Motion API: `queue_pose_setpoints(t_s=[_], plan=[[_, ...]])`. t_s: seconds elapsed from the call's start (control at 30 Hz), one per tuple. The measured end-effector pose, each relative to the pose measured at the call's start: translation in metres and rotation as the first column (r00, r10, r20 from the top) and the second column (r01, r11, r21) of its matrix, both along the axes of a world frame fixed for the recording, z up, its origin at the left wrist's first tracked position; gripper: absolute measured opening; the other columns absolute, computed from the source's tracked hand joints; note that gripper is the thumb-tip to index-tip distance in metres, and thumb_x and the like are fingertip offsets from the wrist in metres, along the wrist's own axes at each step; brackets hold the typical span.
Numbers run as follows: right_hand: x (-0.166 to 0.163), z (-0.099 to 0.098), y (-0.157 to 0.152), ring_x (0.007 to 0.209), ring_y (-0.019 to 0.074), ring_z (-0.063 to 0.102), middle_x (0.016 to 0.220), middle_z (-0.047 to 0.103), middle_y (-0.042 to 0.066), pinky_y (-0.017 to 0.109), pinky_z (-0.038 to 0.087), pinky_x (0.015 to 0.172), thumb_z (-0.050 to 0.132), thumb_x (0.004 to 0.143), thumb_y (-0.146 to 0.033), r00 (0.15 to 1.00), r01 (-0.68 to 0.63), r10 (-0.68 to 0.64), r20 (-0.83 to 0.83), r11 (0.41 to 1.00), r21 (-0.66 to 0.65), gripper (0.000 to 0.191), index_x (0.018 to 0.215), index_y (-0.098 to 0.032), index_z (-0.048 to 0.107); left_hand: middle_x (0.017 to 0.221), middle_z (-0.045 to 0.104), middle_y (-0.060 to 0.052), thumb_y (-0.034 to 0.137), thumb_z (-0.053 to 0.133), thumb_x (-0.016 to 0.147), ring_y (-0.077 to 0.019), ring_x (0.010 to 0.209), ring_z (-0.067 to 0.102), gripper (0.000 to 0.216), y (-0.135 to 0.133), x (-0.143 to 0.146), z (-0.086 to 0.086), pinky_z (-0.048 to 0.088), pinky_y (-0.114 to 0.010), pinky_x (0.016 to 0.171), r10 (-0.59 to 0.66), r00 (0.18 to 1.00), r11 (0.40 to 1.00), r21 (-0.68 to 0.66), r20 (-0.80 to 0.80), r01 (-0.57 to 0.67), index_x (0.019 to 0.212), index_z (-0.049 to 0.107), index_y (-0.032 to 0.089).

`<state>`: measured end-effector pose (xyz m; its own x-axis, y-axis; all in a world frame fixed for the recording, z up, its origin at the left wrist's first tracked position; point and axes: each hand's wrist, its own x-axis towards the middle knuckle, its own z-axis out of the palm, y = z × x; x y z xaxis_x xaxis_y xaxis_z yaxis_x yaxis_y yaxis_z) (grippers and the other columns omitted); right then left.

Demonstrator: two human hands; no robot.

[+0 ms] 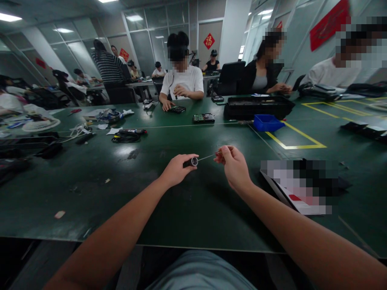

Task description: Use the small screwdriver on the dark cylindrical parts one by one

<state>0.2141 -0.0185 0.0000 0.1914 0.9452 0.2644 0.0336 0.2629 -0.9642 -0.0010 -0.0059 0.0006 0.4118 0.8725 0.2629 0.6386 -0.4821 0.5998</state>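
Note:
My left hand point(175, 170) is closed around a short black cylinder point(190, 162), which looks like a flashlight part. Its round, silver-rimmed end faces me and to the right. Pinched in my right hand point(236, 167) is a thin metal-shafted tool point(207, 157), perhaps a screwdriver; the fingers cover most of its handle. The shaft points left, its tip at the rim of the cylinder. Whether the tip is inside or only beside the rim, I cannot tell. Both hands are held above the green table point(181, 213).
Right of my right arm lies a white box or booklet point(281, 187), partly blurred out. Farther back are a blue bin point(268, 122), a long black tray point(258, 108), a circuit board point(204, 118) and a coiled black cable point(128, 135). A person point(181, 82) works opposite.

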Motion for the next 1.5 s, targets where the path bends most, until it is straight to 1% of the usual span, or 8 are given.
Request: queue_pose_setpoints(t_s=[0.3, 0.83, 0.9, 1.0, 1.13, 1.3, 1.43, 1.5], plan=[[-0.001, 0.003, -0.003, 0.075, 0.0176, 0.065, 0.083, 0.068, 0.003, 0.036, 0.054, 0.074, 0.055, 0.095, -0.046, 0.996, -0.051, 0.045, 0.075, 0.996, 0.079, 0.027, 0.096, -0.02, 0.063, 0.132, 0.067, -0.006, 0.025, 0.07, 0.089, -0.0254, 0.123, 0.06, 0.042, 0.0, -0.001, -0.002, 0.042, -0.044, 0.11, -0.02, 0.998, 1.0, 0.009, 0.068, 0.02, 0.131, 0.065, 0.026], [-0.001, 0.009, -0.008, 0.073, 0.0184, 0.068, 0.081, 0.072, 0.005, 0.034, 0.053, 0.071, 0.058, 0.094, -0.049, 0.991, -0.026, 0.021, 0.136, 0.999, 0.037, 0.031, 0.093, -0.019, 0.065, 0.131, 0.068, -0.006, 0.025, 0.071, 0.089, -0.0263, 0.121, 0.061, 0.043, -0.001, 0.0, -0.002, 0.044, -0.045, 0.107, -0.006, 0.999, 1.0, 0.02, 0.045, 0.005, 0.131, 0.065, 0.027], [0.0, 0.014, -0.011, 0.068, 0.0181, 0.067, 0.074, 0.071, 0.004, 0.032, 0.05, 0.067, 0.059, 0.093, -0.053, 0.972, -0.004, -0.003, 0.233, 1.0, 0.029, 0.036, 0.087, -0.019, 0.067, 0.13, 0.068, -0.006, 0.025, 0.071, 0.089, -0.026, 0.121, 0.061, 0.043, -0.001, -0.001, -0.003, 0.044, -0.045, 0.108, -0.011, 0.999, 1.0, 0.024, 0.054, 0.009, 0.131, 0.065, 0.027], [0.001, 0.021, -0.016, 0.051, 0.0153, 0.056, 0.052, 0.06, -0.001, 0.03, 0.04, 0.056, 0.062, 0.088, -0.061, 0.897, 0.086, -0.094, 0.432, 0.996, 0.039, 0.047, 0.064, -0.021, 0.06, 0.13, 0.068, -0.006, 0.026, 0.072, 0.089, -0.0258, 0.122, 0.061, 0.043, -0.001, -0.001, -0.004, 0.043, -0.046, 0.109, -0.014, 0.997, 1.0, 0.028, 0.075, 0.012, 0.132, 0.065, 0.028], [0.001, 0.022, -0.018, 0.047, 0.0134, 0.049, 0.048, 0.054, -0.003, 0.03, 0.034, 0.053, 0.062, 0.089, -0.06, 0.832, 0.093, -0.157, 0.532, 0.985, 0.144, 0.052, 0.054, -0.023, 0.051, 0.13, 0.069, -0.005, 0.025, 0.073, 0.088, -0.0261, 0.121, 0.062, 0.044, -0.002, -0.002, -0.004, 0.044, -0.045, 0.109, -0.002, 0.997, 1.0, 0.012, 0.079, 0.002, 0.131, 0.066, 0.028], [0.002, 0.02, -0.018, 0.051, 0.0142, 0.052, 0.055, 0.059, -0.002, 0.029, 0.037, 0.053, 0.064, 0.09, -0.051, 0.814, 0.017, -0.122, 0.567, 0.982, 0.187, 0.039, 0.064, -0.023, 0.055, 0.129, 0.069, -0.005, 0.025, 0.073, 0.088, -0.0253, 0.121, 0.062, 0.044, 0.0, -0.003, -0.006, 0.044, -0.044, 0.11, 0.006, 0.995, 1.0, 0.013, 0.1, -0.007, 0.131, 0.066, 0.028], [0.002, 0.021, -0.019, 0.075, 0.0202, 0.069, 0.082, 0.072, 0.003, 0.032, 0.05, 0.067, 0.063, 0.091, -0.035, 0.831, -0.154, 0.027, 0.556, 0.971, 0.182, 0.013, 0.091, -0.023, 0.062, 0.128, 0.069, -0.006, 0.024, 0.074, 0.087, -0.0253, 0.121, 0.062, 0.044, 0.003, -0.004, -0.01, 0.044, -0.044, 0.109, 0.006, 0.994, 1.0, 0.017, 0.113, -0.008, 0.13, 0.067, 0.027], [0.001, 0.021, -0.02, 0.084, 0.0217, 0.071, 0.089, 0.073, 0.004, 0.035, 0.053, 0.074, 0.06, 0.091, -0.029, 0.824, -0.218, 0.085, 0.56, 0.96, 0.175, 0.008, 0.096, -0.023, 0.061, 0.128, 0.07, -0.006, 0.024, 0.074, 0.087, -0.0255, 0.12, 0.063, 0.044, 0.004, -0.005, -0.012, 0.045, -0.044, 0.108, 0.005, 0.994, 1.0, 0.015, 0.112, -0.007, 0.13, 0.067, 0.028]])
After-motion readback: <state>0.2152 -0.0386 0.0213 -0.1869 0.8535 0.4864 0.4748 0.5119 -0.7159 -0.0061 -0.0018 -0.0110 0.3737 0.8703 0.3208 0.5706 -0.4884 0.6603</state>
